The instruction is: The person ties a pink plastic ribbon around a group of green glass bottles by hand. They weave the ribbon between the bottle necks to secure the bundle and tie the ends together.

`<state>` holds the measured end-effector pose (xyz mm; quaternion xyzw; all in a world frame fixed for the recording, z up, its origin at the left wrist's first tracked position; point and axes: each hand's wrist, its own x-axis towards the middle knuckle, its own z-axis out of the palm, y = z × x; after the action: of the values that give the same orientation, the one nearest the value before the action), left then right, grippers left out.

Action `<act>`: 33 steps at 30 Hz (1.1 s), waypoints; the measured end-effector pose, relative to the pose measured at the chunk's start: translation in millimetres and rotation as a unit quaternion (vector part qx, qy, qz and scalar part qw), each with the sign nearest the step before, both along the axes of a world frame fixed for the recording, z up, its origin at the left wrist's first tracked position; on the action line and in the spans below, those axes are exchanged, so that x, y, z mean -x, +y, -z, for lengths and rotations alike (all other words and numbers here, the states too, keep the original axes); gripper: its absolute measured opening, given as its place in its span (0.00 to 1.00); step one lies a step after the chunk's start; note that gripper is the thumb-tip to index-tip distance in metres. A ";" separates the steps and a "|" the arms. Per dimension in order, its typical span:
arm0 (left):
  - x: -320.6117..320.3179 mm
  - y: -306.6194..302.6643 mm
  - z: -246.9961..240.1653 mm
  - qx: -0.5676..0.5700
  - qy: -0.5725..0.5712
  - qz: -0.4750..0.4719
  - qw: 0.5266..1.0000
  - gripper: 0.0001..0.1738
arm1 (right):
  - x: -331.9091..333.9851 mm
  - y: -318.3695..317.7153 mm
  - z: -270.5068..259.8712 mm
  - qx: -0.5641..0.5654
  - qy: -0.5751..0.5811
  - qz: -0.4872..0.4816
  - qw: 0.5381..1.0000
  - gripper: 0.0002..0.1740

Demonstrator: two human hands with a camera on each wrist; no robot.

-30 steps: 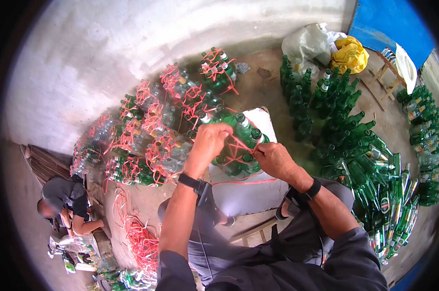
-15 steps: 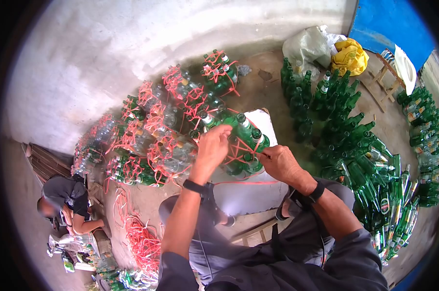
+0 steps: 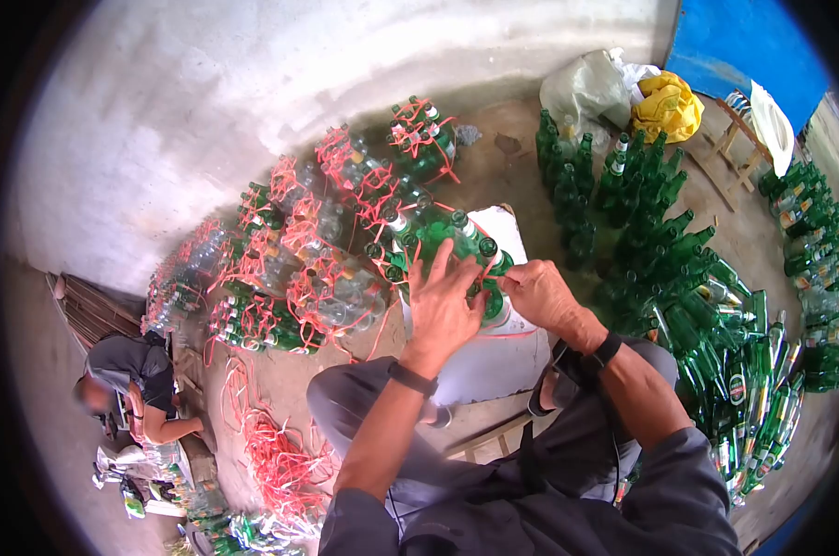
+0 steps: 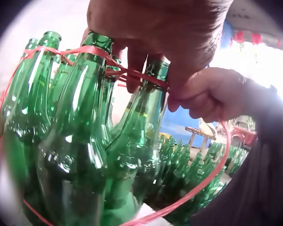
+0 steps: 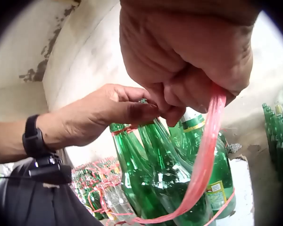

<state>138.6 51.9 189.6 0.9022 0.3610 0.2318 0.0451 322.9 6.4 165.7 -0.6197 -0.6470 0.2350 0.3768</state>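
Left hand [image 3: 443, 306]: fingers spread straight, pressing the necks of the green bottle bundle [image 3: 435, 236]. Right hand [image 3: 542, 292]: fingers clamped on the red string [image 5: 205, 155]. The bundle stands on a white block [image 3: 494, 357].

Head camera looks steeply down onto a bundle of green bottles [image 3: 435, 233]. Both wrist cameras sit close beside those bottles, angled upward: left faces the right hand [image 4: 214, 94], right faces the left hand [image 5: 96, 117].
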 end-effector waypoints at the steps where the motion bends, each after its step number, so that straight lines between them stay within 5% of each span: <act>1: -0.7 -0.4 0.9 -0.004 -0.004 -0.013 1.000 0.22 | -2.5 0.3 1.7 0.001 0.000 -0.001 1.000 0.14; 11: -1.0 0.0 -1.2 -0.010 -0.003 -0.016 1.000 0.22 | -9.5 4.1 3.1 -0.049 -0.012 0.002 0.999 0.11; 24: -0.1 2.6 -1.1 0.026 0.013 -0.017 0.999 0.25 | -10.2 59.2 -38.5 -0.210 -0.266 -0.097 0.936 0.05; 29: -1.4 4.1 -2.8 0.003 -0.009 -0.003 1.000 0.20 | -26.9 94.4 -16.7 -0.198 -0.163 -0.072 0.964 0.10; 33: 0.0 2.0 -0.7 0.004 -0.014 -0.004 1.000 0.20 | -27.6 97.0 11.8 -0.076 -0.091 -0.064 0.991 0.09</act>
<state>138.6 53.9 190.3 0.8970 0.3653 0.2430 0.0530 350.6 103.4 153.9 -0.5652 -0.7333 0.1511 0.3464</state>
